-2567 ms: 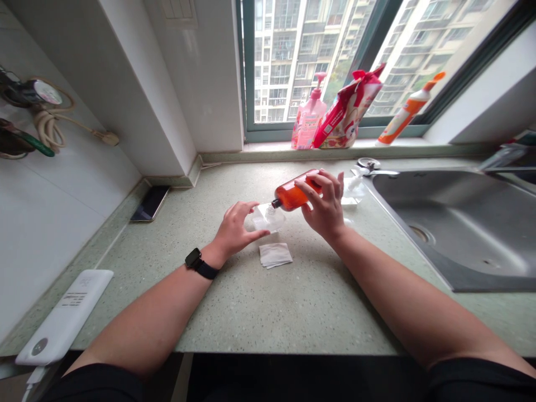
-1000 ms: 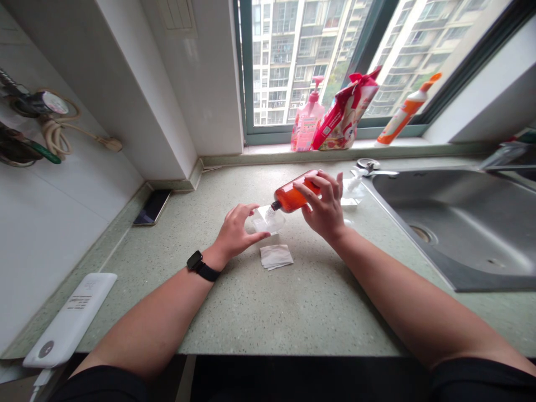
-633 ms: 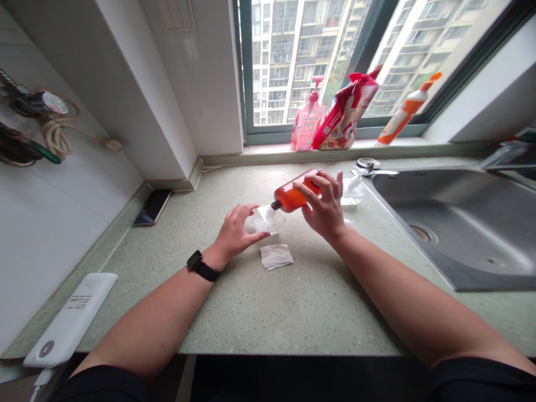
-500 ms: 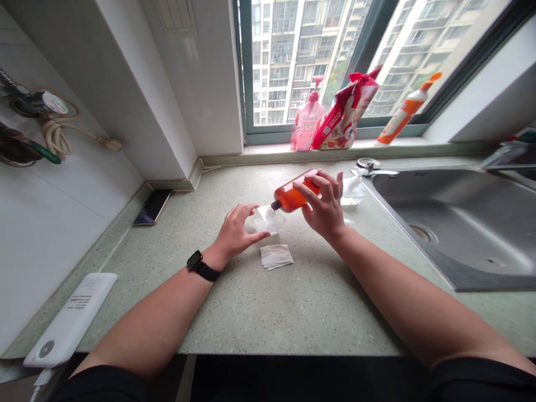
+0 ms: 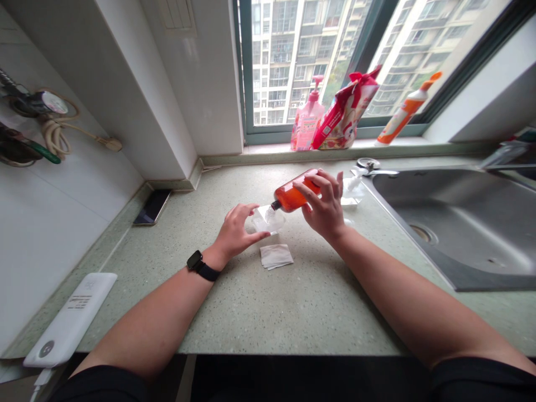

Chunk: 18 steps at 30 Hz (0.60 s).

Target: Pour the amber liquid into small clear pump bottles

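My right hand [image 5: 324, 204] is wrapped round an orange-red translucent bottle [image 5: 293, 190]. The bottle is tilted neck-down to the left, and its dark threaded mouth sits just over a clear plastic container [image 5: 268, 223]. The fingers and thumb of my left hand [image 5: 237, 231] curve around this container and hold it from the left; its exact shape is hard to make out. Any liquid leaving the bottle is too faint to tell. In front of the container lies a folded white tissue [image 5: 276, 255]. Behind my right hand a clear pump head [image 5: 355, 181] shows, partly hidden.
A steel sink [image 5: 460, 223] is at right. A phone [image 5: 153, 207] and a white power bank [image 5: 71, 318] lie left. On the windowsill stand a pink pump bottle [image 5: 307, 123], a red bag [image 5: 345, 114] and an orange-white bottle [image 5: 404, 117].
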{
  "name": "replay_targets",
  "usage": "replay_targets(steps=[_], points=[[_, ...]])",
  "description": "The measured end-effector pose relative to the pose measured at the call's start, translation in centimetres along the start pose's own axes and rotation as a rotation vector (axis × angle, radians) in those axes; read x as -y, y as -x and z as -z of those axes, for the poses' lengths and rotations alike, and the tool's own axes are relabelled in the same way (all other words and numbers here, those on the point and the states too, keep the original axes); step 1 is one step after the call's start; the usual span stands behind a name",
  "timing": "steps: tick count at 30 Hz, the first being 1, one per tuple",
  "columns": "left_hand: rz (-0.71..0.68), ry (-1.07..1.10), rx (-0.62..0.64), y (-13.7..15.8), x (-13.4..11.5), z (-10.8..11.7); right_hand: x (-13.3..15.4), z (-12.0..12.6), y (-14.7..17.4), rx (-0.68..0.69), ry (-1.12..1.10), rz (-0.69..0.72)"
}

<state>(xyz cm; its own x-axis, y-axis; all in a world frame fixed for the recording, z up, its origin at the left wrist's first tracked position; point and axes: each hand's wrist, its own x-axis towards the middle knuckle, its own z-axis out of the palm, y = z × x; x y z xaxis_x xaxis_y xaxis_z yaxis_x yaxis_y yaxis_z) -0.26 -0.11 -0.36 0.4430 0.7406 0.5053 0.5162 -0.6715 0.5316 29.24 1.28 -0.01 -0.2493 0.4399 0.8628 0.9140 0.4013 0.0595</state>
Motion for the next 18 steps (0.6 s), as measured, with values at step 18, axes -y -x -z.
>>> replay_targets(steps=[18], points=[[-0.004, -0.002, -0.004, 0.01, -0.15, 0.05, -0.08, 0.01, -0.01, -0.004, 0.003, 0.004]])
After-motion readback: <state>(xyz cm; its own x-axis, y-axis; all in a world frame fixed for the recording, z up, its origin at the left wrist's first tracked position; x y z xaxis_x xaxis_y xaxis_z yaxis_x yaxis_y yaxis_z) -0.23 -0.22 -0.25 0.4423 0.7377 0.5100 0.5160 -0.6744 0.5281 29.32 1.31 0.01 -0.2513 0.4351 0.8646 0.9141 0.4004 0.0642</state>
